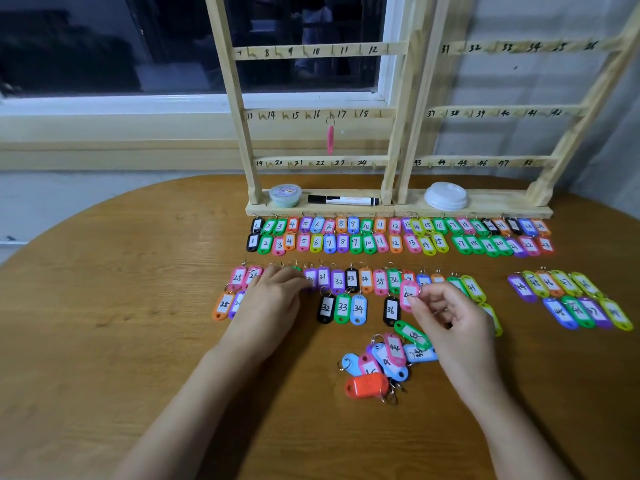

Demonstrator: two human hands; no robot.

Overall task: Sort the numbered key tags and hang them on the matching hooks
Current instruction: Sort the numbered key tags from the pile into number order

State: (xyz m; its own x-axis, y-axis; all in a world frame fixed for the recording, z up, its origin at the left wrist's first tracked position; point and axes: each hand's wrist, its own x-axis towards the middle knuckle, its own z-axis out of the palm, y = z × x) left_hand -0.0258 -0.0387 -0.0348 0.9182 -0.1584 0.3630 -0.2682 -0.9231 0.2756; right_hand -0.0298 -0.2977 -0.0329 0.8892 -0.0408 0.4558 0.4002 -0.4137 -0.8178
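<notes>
Wooden table (104, 341) bears rows of coloured plastic key tags (381, 242). Our right hand (446, 317) pinches a pink plastic tag (408, 294) beyond the near pile (381, 362); our left hand (273, 296) lies flat, relaxed, on leftward tags.

The rounded brown wooden table (104, 341) carries a pale wooden hook rack (398, 211) at upper centre, rows of coloured plastic key tags (381, 242) mid-frame, and a loose tag heap (381, 368) lower centre.

Two bare hands, mid-frame.
The left hand (273, 299) lies palm down, fingers straight, forearm entering from lower left; the right hand (446, 317), forearm from lower right, pinches a pink key tag (409, 295) between thumb and curled forefinger.
</notes>
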